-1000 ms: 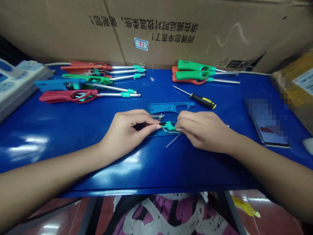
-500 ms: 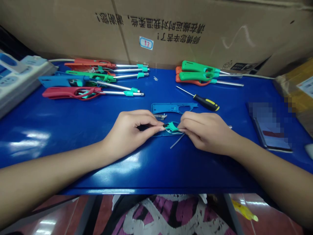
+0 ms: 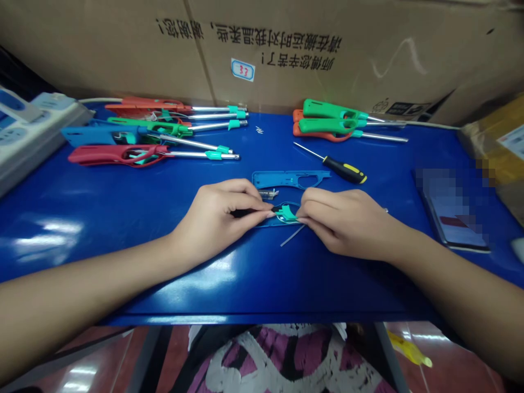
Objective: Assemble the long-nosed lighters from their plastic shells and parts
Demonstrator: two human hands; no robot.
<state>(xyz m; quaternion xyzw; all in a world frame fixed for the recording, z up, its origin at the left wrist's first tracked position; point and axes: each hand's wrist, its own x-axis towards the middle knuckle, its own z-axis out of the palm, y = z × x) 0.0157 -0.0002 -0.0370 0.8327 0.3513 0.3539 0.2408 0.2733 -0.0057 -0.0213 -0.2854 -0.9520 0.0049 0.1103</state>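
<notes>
While a screwdriver [image 3: 345, 170] lies beyond, the left hand [image 3: 221, 215] overlaps casing [image 3: 268, 222].

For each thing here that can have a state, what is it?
Left hand: pinching the black part
Right hand: closed, grip partly hidden
Green piece: held between both hands' fingertips
Far blue shell half: separate, lying inner side up
Near blue shell half: under the hands, partly hidden
Screwdriver: lying down, unheld
Phone: lying flat, screen up
Red lighter: lying, handle and tube joined
Cardboard box: printed text upside down
</notes>
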